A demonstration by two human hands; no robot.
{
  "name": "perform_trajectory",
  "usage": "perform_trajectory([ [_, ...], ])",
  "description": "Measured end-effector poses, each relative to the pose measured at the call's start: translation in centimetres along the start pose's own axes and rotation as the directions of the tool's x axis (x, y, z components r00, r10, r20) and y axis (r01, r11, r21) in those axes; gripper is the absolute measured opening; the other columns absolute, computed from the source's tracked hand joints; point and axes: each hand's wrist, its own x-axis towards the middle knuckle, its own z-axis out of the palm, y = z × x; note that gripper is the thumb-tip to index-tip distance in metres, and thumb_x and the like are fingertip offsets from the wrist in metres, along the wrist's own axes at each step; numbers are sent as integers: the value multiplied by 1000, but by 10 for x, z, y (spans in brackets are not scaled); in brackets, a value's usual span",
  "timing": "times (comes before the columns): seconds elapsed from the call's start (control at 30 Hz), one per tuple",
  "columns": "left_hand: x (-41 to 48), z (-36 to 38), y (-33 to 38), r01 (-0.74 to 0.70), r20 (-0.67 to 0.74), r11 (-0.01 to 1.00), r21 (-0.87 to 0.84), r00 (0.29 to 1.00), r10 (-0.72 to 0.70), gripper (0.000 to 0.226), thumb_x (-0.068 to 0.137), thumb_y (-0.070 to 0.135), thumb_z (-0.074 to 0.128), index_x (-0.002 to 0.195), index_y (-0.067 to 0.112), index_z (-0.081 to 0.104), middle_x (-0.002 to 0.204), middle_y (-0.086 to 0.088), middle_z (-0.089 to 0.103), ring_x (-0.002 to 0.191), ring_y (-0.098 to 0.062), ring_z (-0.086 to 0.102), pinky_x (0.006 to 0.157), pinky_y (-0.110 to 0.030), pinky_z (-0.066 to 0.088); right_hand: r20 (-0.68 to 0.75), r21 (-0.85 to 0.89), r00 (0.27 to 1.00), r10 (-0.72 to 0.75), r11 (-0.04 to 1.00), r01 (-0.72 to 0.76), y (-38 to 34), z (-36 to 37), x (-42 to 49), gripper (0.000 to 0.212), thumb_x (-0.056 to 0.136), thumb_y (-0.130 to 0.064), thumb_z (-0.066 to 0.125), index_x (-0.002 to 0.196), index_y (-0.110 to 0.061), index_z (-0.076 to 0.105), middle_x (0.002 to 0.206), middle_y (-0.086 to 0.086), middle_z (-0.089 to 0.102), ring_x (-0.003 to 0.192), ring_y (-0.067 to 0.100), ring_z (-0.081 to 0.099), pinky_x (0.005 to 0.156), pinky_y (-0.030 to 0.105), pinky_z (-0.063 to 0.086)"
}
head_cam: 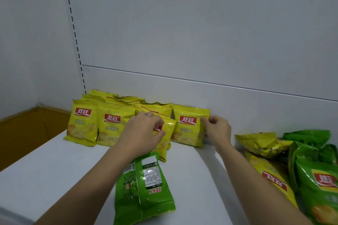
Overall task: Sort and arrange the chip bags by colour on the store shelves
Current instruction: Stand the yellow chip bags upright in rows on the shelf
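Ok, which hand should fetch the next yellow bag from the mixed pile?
Right: the right hand only pinches the edge of the end bag, beside the mixed pile; the left hand grips a tilted yellow bag.

We look down on a flat white shelf board (54, 170) backed by a pale grey metal panel (182, 23). A white upright with black slots (74, 29) edges the panel, and a dull brown surface (23, 133) lies lower left.
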Motion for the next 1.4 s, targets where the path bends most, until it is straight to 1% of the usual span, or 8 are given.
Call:
perform_trajectory([
  [0.47,7,31,38,-138,43,983,-124,989,145,35,91,48,53,121,31,58,126,9,56,119,-14,45,98,-35,39,18,-482,979,-204,856,187,-10,-77,-26,32,86,-37,63,113,-21,61,106,-4,66,95,18,63,80,32,46],
  [0.6,12,50,72,-189,69,967,-171,977,203,38,89,48,56,123,29,57,128,7,56,121,-16,47,99,-34,39,44,-755,952,-303,614,230,-6,-129,-37,34,89,-38,58,120,-26,58,118,-4,60,109,19,56,83,33,44],
  [0.73,12,68,102,-203,145,954,-220,960,238,40,89,49,56,123,30,56,127,8,56,119,-16,49,97,-34,41,213,-951,930,-300,156,268,6,-160,-38,51,85,-49,57,131,-27,48,128,-1,55,119,24,48,97,38,32],
  [0.83,13,76,119,-180,187,944,-276,953,237,40,87,49,58,123,29,56,125,9,57,118,-14,50,96,-37,43,250,-962,930,-269,43,270,16,-163,-33,53,84,-41,60,131,-22,45,125,4,54,118,28,47,101,44,29],
  [1.0,10,79,138,-111,203,921,-373,959,198,39,87,46,62,122,29,57,119,9,58,109,-10,52,90,-31,45,289,-938,896,-338,89,336,7,-167,-22,35,86,-15,51,119,-24,56,116,2,58,112,26,49,102,41,31],
  [1.13,10,74,143,-1,187,857,-515,976,114,32,84,39,68,114,28,60,110,11,62,98,-4,57,81,-22,44,240,-860,899,-365,350,372,-15,-185,-14,18,87,-21,61,103,-30,62,111,-4,59,108,21,51,95,35,31],
  [1.27,7,54,152,228,236,556,-800,970,-59,22,88,36,66,102,20,66,97,3,69,89,-11,66,81,-34,55,193,-510,836,-514,675,532,-27,-195,-21,16,81,-18,71,82,-31,61,91,-8,61,90,18,60,79,35,48],
  [1.4,0,43,160,411,410,-8,-912,908,-87,49,84,49,59,113,10,64,105,-13,70,93,-28,71,80,-46,58,144,-370,541,-829,462,806,-15,-163,-63,15,74,-6,69,81,-19,67,87,-3,60,79,17,59,63,33,49],
])
